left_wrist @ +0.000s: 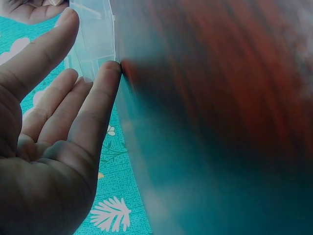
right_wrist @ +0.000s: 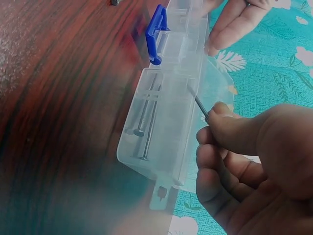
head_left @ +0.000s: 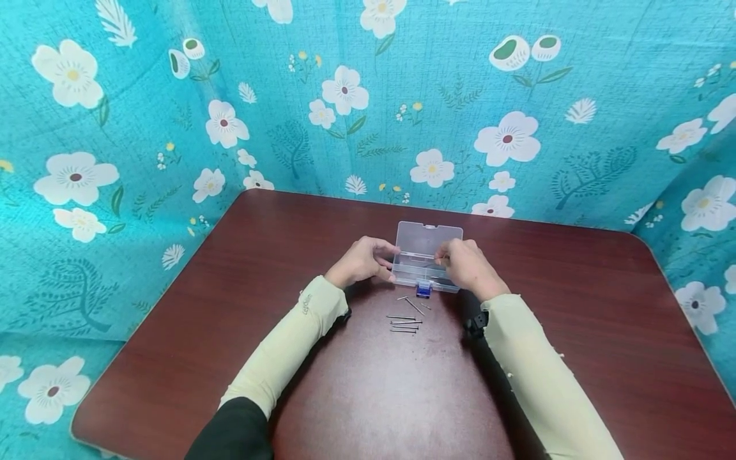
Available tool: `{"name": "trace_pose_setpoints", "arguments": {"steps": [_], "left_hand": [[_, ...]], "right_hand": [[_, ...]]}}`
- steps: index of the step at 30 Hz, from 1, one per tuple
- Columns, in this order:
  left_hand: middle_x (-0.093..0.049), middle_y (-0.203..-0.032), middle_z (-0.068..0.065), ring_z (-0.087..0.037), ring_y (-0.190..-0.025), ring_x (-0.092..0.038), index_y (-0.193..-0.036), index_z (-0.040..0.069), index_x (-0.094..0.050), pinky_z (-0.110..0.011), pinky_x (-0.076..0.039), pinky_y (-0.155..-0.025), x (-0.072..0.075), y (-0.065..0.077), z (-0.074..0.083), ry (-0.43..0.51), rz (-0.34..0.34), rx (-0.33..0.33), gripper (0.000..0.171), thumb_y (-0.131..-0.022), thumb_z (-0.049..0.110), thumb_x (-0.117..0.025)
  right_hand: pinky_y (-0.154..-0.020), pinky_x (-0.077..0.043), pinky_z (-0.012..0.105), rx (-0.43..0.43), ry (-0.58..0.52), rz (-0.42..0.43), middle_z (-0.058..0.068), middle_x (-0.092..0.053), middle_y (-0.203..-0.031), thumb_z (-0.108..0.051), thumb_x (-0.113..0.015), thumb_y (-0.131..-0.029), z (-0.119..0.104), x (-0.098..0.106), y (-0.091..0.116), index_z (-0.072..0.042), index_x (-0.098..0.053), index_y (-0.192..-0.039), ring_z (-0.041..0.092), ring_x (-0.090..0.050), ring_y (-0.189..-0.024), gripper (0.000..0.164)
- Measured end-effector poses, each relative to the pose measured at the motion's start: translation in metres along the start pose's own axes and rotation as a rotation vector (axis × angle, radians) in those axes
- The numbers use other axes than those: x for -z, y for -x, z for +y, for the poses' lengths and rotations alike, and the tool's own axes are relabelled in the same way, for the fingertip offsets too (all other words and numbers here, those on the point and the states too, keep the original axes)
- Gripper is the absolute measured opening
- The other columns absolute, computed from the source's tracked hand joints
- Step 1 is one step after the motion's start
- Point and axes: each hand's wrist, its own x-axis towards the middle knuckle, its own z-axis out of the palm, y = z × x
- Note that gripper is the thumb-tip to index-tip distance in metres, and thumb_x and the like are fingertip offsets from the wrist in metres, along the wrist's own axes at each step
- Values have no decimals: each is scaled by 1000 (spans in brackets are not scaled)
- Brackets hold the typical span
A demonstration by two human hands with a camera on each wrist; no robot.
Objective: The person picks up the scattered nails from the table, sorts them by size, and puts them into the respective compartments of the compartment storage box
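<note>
A clear plastic compartment box stands on the table with its lid raised at the back and a blue latch hanging at the front. My left hand holds the box's left end, thumb at the front corner and a finger farther back. Between thumb and forefinger, my right hand pinches a nail, slanting over the box in the right wrist view. Two long nails lie inside the front compartment. Several loose nails lie on the table before the box.
The dark red-brown table has rounded corners. A turquoise flowered cloth hangs behind and beside it. Smaller metal pieces lie between the latch and the row of nails.
</note>
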Motion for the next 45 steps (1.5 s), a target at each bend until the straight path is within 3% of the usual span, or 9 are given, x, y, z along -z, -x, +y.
{"name": "trace_pose_setpoints", "arguments": {"steps": [6, 11, 27, 38, 45], "left_hand": [[-65, -132, -13, -22, -98, -72, -126, 1, -68, -30, -57, -79, 0, 1, 0, 5, -9, -2, 63, -68, -9, -89], [-65, -131, -13, -23, -98, -72, -125, 1, -69, -31, -58, -78, 0, 1, -2, 14, -11, -6, 62, -68, -10, -88], [-65, -131, -13, -23, -97, -72, -125, 0, -69, -32, -58, -77, -1, 3, -7, 15, 2, 1, 62, -68, -11, -88], [-65, -130, -14, -25, -99, -72, -125, -1, -69, -31, -58, -79, -1, 2, -4, 31, -7, -4, 62, -67, -12, -88], [-65, -131, -14, -27, -100, -72, -125, -1, -68, -31, -58, -78, 1, 0, -3, 25, -9, -27, 61, -68, -12, -88]], "right_hand": [[-67, -49, 36, -11, -1, -3, 11, -71, -98, -3, -64, -97, 1, -2, 0, -4, -76, -101, 26, -57, -79, 12], [-67, -50, 36, 29, -23, 16, 11, -72, -97, -3, -66, -97, 1, -2, 3, -3, -76, -101, 25, -57, -76, 11], [-67, -49, 37, 103, -190, 27, 6, -73, -84, -4, -70, -94, -2, -11, 31, -6, -75, -92, 20, -57, -72, 7], [-64, -49, 32, 199, -187, -42, -6, -71, -78, -7, -73, -92, -13, -24, 54, -11, -76, -87, 10, -57, -67, 7], [-70, -54, 34, 274, -151, -71, -9, -70, -78, -5, -76, -89, -18, -34, 64, -12, -77, -87, 5, -63, -74, 7]]}}
